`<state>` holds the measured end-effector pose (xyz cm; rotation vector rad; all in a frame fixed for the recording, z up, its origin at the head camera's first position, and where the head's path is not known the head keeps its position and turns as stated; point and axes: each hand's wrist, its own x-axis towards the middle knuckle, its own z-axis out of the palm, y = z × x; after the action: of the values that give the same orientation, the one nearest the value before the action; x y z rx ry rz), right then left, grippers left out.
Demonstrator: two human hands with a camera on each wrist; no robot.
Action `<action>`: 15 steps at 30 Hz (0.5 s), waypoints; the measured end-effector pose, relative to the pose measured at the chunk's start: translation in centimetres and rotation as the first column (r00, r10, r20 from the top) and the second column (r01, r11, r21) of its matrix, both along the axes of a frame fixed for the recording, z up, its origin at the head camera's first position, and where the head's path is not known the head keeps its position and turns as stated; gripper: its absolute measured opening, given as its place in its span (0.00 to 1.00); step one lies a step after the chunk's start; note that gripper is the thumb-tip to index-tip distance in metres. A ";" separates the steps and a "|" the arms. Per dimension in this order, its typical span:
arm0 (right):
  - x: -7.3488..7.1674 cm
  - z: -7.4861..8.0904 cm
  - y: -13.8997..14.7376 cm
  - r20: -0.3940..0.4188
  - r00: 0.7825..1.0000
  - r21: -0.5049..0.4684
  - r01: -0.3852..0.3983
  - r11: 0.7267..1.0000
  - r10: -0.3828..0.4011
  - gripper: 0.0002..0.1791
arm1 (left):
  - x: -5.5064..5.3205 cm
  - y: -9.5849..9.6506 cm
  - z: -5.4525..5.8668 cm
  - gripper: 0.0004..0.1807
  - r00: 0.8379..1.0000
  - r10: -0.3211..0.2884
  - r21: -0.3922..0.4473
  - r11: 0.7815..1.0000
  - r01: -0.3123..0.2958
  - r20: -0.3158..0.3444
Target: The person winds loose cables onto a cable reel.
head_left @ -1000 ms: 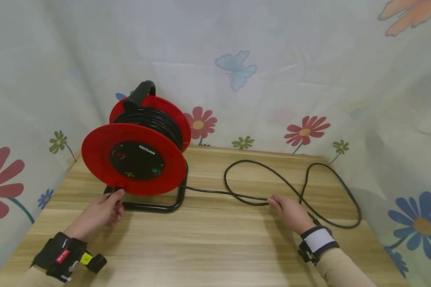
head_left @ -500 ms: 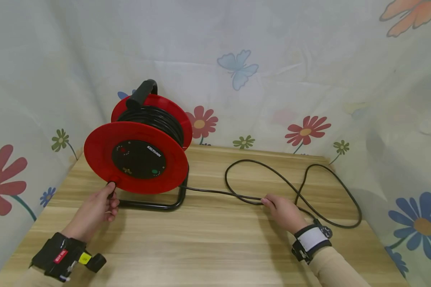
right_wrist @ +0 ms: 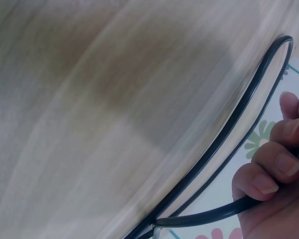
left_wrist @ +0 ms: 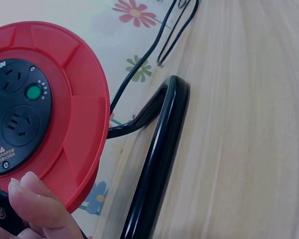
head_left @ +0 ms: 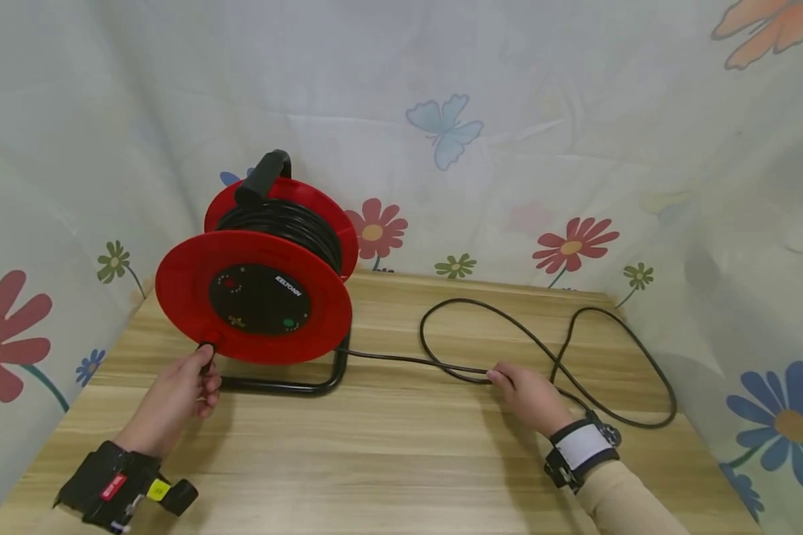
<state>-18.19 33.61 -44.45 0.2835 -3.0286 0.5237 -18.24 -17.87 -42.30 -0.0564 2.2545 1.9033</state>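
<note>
A red cable reel (head_left: 181, 293) with a black socket plate stands on the table at left, black cable wound round its drum. At the lower edge of its front disc, my left hand (head_left: 177, 397) grips a black crank knob (left_wrist: 2, 211) between thumb and curled fingers. My right hand (head_left: 531, 397) holds the black cable (head_left: 388, 357), which runs from the reel's lower right side to my fingers. In the right wrist view, the fingers (right_wrist: 264, 181) curl round the cable. Beside my right wrist lies the plug (head_left: 609, 432), partly hidden by the wrist strap.
The reel's black tube stand (head_left: 281, 387) rests on the wooden table (head_left: 375, 461). A black carry handle (head_left: 263, 180) tops the reel. Loose cable loops (head_left: 649, 357) spread over the table at right. A flowered curtain (head_left: 348, 89) encloses the back and sides.
The reel's front disc has turned a little clockwise, and my left hand has moved slightly left with the knob. My right hand has shifted left with the cable, bringing the plug into view.
</note>
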 end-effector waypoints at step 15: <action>1.1 2.0 3.7 0.117 0.981 -0.047 0.159 0.986 -0.153 0.35 | 0.2 -0.1 0.0 0.25 1.000 -0.003 0.016 1.000 0.003 0.010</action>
<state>-17.13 37.29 -42.40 0.0127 -3.1028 0.6320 -18.05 -18.02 -42.25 -0.0604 2.2310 1.9152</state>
